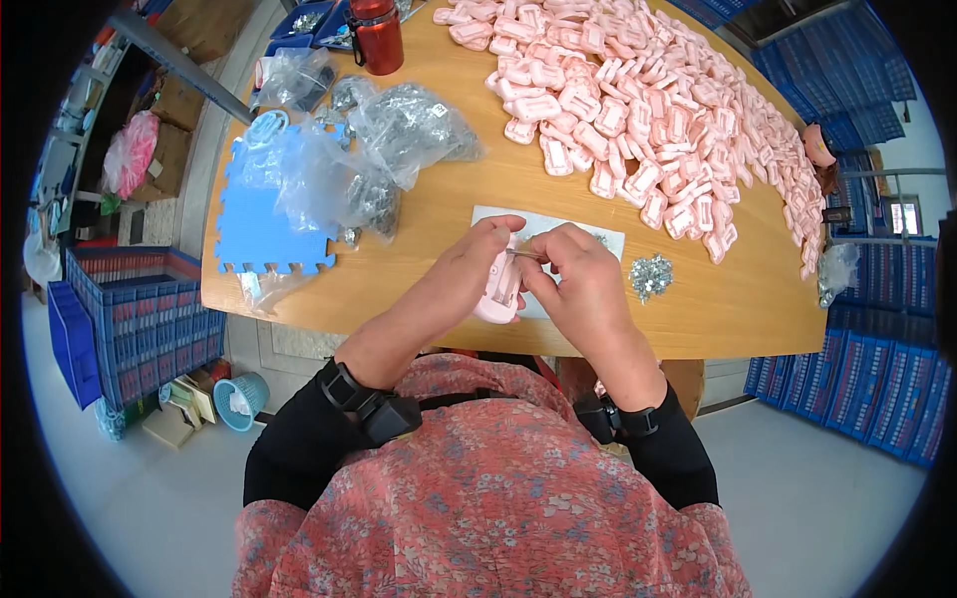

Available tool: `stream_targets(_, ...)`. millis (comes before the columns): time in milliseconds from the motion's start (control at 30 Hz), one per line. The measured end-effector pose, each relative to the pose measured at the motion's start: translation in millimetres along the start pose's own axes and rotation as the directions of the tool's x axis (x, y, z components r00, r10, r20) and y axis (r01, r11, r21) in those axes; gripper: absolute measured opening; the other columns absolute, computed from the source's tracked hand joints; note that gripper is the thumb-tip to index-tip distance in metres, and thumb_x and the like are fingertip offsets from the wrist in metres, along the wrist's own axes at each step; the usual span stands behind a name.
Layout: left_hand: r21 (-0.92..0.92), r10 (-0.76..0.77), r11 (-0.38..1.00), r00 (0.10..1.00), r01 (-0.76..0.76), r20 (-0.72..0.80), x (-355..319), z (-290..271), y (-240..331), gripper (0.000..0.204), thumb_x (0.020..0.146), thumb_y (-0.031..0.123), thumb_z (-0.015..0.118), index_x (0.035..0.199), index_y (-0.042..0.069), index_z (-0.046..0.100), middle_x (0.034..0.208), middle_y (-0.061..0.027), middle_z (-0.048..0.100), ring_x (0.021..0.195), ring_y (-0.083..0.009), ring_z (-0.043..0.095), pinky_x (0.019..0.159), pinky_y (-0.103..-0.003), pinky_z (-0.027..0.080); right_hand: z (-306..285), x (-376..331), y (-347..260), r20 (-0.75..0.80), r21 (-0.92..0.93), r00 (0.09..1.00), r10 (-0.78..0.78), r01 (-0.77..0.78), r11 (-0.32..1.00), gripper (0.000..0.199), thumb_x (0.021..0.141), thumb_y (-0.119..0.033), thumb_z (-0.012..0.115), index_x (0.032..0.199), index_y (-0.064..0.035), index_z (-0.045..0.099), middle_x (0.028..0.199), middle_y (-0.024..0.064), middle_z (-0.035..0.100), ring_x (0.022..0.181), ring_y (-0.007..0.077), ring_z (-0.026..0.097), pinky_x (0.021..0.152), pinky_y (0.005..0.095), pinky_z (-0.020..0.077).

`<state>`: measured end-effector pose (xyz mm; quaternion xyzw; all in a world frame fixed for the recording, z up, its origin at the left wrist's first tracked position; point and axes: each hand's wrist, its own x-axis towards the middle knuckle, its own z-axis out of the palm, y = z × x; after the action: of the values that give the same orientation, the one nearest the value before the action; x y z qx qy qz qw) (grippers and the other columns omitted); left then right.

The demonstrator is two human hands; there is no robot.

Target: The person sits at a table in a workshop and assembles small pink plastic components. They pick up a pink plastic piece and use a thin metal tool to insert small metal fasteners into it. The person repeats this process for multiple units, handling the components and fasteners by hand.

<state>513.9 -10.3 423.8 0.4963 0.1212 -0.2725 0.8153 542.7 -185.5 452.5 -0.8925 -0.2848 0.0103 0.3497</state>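
Note:
My left hand (477,261) is closed around a pale pink plastic housing (497,295) with a rectangular recess, held above the front of the table. My right hand (576,271) pinches a thin metal tool, seemingly tweezers (525,253), whose tip meets the upper part of the housing. Whether a small part sits at that tip is too small to tell. Beneath both hands lies a white sheet (607,235) with tiny bits on it. Just right of my right hand is a small heap of shiny metal pieces (651,277).
Many similar pink housings (638,110) are piled across the table's (429,219) far right. Clear bags of metal parts (414,125) and a blue foam mat (269,219) are on the left, with a red flask (375,38) behind. Blue crates (150,324) flank the table.

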Motion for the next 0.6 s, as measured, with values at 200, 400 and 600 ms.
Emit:
stream_targets(200, -0.15, -0.013, 0.988, 0.998, 0.022, 0.064, 0.5, -1.4, -3.9, 0.047, 0.105, 0.034, 0.032, 0.141, 0.005, 0.04, 0.091, -0.0116, 0.066, 0.071, -0.0217, 0.067, 0.064, -0.034, 0.056, -2.6, 0.7, 3.2, 0.036, 0.139, 0.997, 0.072, -0.076, 0.987, 0.013, 0.084, -0.004, 0.068, 0.092, 0.0016, 0.06, 0.079, 0.0131, 0.058, 0.068, 0.0255, 0.061, 0.06, 0.0337, 0.05)
stream_targets(400, -0.172, -0.026, 0.984, 0.998, 0.036, 0.061, 1.1, -3.7, -3.9, 0.049, 0.105, 0.038, 0.034, 0.141, 0.005, 0.039, 0.086, -0.011, 0.066, 0.071, -0.0207, 0.067, 0.061, -0.033, 0.054, -2.7, 1.3, 2.8, 0.026, 0.091, 1.0, 0.017, -0.019, 0.996, 0.014, 0.084, -0.007, 0.069, 0.092, 0.001, 0.06, 0.079, 0.0136, 0.059, 0.07, 0.0273, 0.061, 0.061, 0.0362, 0.0495)
stream_targets(600, -0.014, 0.008, 1.0, 0.999, -0.007, 0.043, 5.0, -3.8, -10.4, 0.051, 0.105, 0.041, 0.034, 0.14, 0.005, 0.04, 0.088, -0.0103, 0.066, 0.07, -0.019, 0.067, 0.061, -0.031, 0.054, -8.8, 10.1, -5.7, 0.194, -0.139, 0.977, -0.092, 0.12, 0.983, 0.012, 0.08, -0.005, 0.068, 0.088, 0.0003, 0.06, 0.08, 0.0157, 0.06, 0.073, 0.0362, 0.06, 0.068, 0.0433, 0.0498)
